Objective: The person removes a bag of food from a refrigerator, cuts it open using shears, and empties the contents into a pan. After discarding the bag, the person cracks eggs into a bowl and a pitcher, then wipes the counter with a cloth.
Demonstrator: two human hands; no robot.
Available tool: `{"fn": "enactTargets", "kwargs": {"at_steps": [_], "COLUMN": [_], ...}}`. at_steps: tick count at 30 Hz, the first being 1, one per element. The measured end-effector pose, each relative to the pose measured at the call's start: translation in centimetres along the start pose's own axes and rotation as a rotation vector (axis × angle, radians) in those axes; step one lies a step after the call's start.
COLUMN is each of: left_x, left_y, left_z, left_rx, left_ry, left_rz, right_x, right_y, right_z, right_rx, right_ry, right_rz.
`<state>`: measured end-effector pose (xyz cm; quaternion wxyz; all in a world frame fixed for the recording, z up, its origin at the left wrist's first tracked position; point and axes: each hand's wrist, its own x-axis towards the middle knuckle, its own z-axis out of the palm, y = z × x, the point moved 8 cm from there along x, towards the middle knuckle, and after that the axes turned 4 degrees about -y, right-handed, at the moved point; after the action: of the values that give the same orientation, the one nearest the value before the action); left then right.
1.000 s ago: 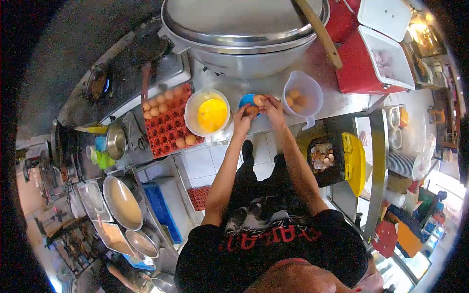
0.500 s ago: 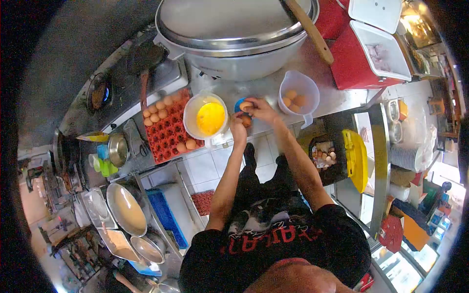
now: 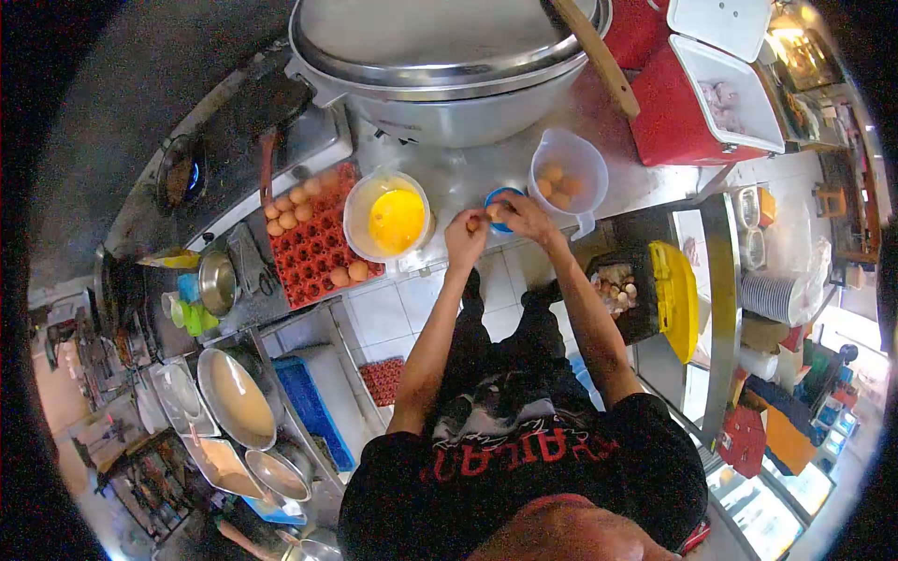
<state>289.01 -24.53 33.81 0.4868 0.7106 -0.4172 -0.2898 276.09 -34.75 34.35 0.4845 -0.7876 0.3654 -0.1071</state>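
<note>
My left hand (image 3: 465,237) is closed round a brown egg (image 3: 472,224), which mostly hides behind the fingers. To its right my right hand (image 3: 524,217) curls over a small blue bowl (image 3: 492,198), fingers closed on another brown egg (image 3: 495,214). A white tub (image 3: 359,217) holding yellow beaten egg (image 3: 397,222) stands left of my hands. Beside the tub lies a red egg tray (image 3: 309,251) with brown eggs at its upper left and lower right. On the right a clear jug (image 3: 586,161) contains several brown eggs.
Behind the tub stands a large lidded pot (image 3: 449,117), with a wooden paddle (image 3: 599,58) across its lid. A red cooler (image 3: 669,112) is at the right. Below the counter are a bin of eggshells (image 3: 615,288) and its yellow lid (image 3: 675,301). A burner (image 3: 192,176) burns at left.
My hands have moved apart slightly, the right one over the blue bowl's right side. Each remains closed round an egg. The camera view has shifted a little.
</note>
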Motion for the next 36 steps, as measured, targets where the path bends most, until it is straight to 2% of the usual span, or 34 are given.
{"fn": "enactTargets", "kwargs": {"at_steps": [2, 5, 10, 17, 19, 22, 25, 28, 31, 34, 36], "left_x": [0.4, 1.1, 1.6, 1.6, 1.8, 1.9, 2.0, 2.7, 3.5, 3.7, 3.6], "left_y": [1.9, 2.5, 3.1, 2.9, 2.5, 3.1, 4.0, 5.1, 5.5, 6.3, 6.4], "left_z": [0.0, 0.6, 0.9, 1.0, 1.3, 1.7, 2.2, 2.7, 3.2, 3.6, 4.0], "left_rx": [0.109, 0.206, 0.148, 0.062, 0.084, 0.141, 0.209, 0.259, 0.323, 0.41, 0.459], "left_ry": [-0.003, -0.056, -0.167, -0.344, -0.361, -0.415, -0.493, -0.507, -0.501, -0.546, -0.564], "left_rz": [0.105, 0.105, 0.14, 0.01, 0.093, 0.132, 0.152, 0.191, 0.254, 0.271, 0.298], "right_x": [-0.4, -1.1, -1.9, -3.1, -3.8, -4.5, -4.6, -4.6, -4.1, -4.0, -3.9], "right_y": [-0.5, 0.1, 1.4, 0.0, -1.1, -1.9, -1.6, -1.5, -1.2, -0.7, -1.9], "right_z": [-0.1, 0.1, 0.7, -0.4, -0.8, -1.3, -1.4, -1.9, -1.9, -1.5, -1.7], "right_rx": [0.094, 0.148, 0.368, 0.307, 0.322, 0.096, 0.089, 0.145, 0.119, 0.096, 0.066], "right_ry": [0.038, 0.166, 0.233, 0.096, 0.088, 0.172, 0.23, 0.254, 0.38, 0.384, 0.379], "right_rz": [0.049, 0.091, 0.035, 0.06, 0.033, -0.049, -0.123, -0.073, -0.077, 0.048, 0.007]}}
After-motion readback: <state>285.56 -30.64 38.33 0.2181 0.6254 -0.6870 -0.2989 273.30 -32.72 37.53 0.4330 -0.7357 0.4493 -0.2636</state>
